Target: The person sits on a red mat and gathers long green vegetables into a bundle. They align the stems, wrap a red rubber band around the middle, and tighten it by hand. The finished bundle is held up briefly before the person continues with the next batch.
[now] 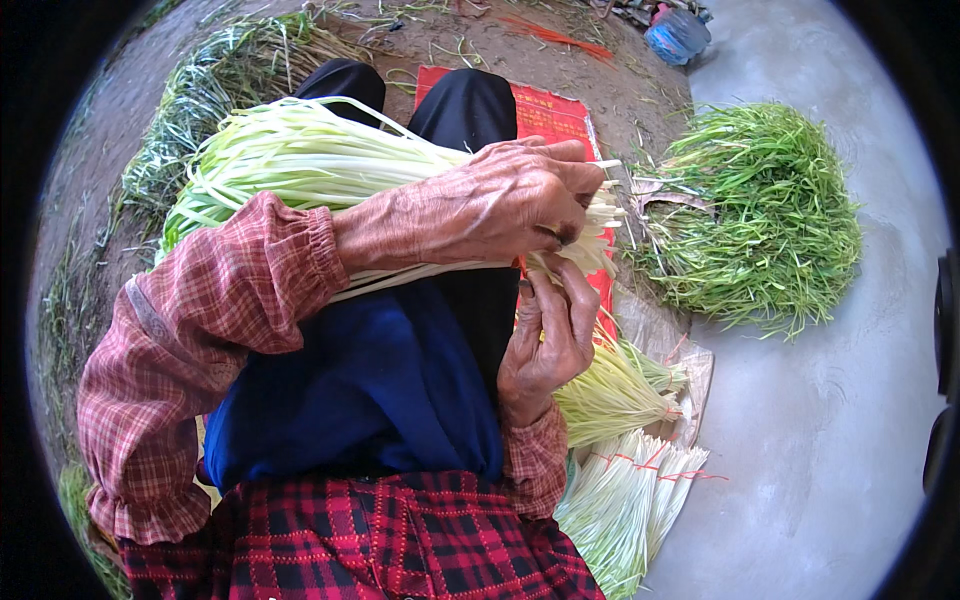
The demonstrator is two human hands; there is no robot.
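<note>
Across my lap lies a thick bunch of long pale leaf stalks, which look like blanched garlic chives [337, 157]. The green leaf ends hang to the left and the white cut ends point right. My left hand [517, 191] reaches over the bunch from above and grips it near the white ends. Just below it, my right hand [551, 330] has its fingers bent up against the underside of the bunch. A bit of orange-red tie [523, 264] shows between the two hands. Whether my right fingertips pinch the tie or a stalk is hidden.
Tied yellowish bundles [622, 390] and whiter bundles with red ties [637, 487] lie at my right. Beyond them is a heap of cut green leaves [757, 217] on the concrete floor [787, 420]. A red printed sack [555, 112], loose orange-red strips [559, 37] and a plastic bottle [677, 36] lie ahead.
</note>
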